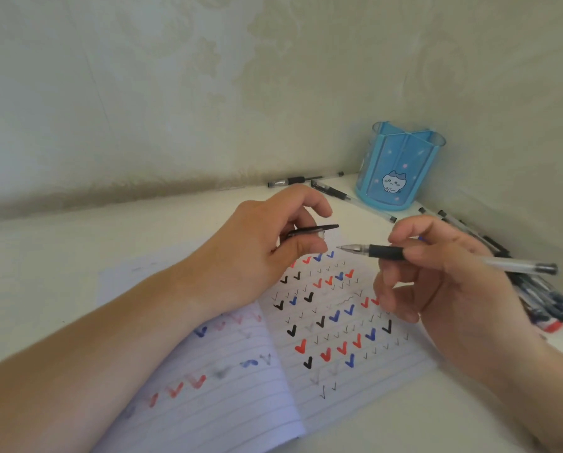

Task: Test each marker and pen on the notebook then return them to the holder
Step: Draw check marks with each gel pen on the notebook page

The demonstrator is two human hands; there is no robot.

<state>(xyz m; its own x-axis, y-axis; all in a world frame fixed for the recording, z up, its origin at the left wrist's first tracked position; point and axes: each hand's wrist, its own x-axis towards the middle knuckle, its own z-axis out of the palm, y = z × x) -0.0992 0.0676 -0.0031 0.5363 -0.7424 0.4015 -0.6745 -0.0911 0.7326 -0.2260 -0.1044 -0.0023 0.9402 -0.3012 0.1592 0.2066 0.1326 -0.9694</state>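
Observation:
An open lined notebook lies on the white desk, covered with black, red and blue tick marks. My right hand holds an uncapped clear gel pen with a black grip, tip pointing left above the page. My left hand pinches the pen's black cap just left of the tip, a small gap between them. The blue pen holder with a cartoon cat stands in the back right corner, with nothing showing above its rim.
Two pens lie by the wall left of the holder. A pile of pens and markers lies along the right wall. The white desk meets walls at the back and right.

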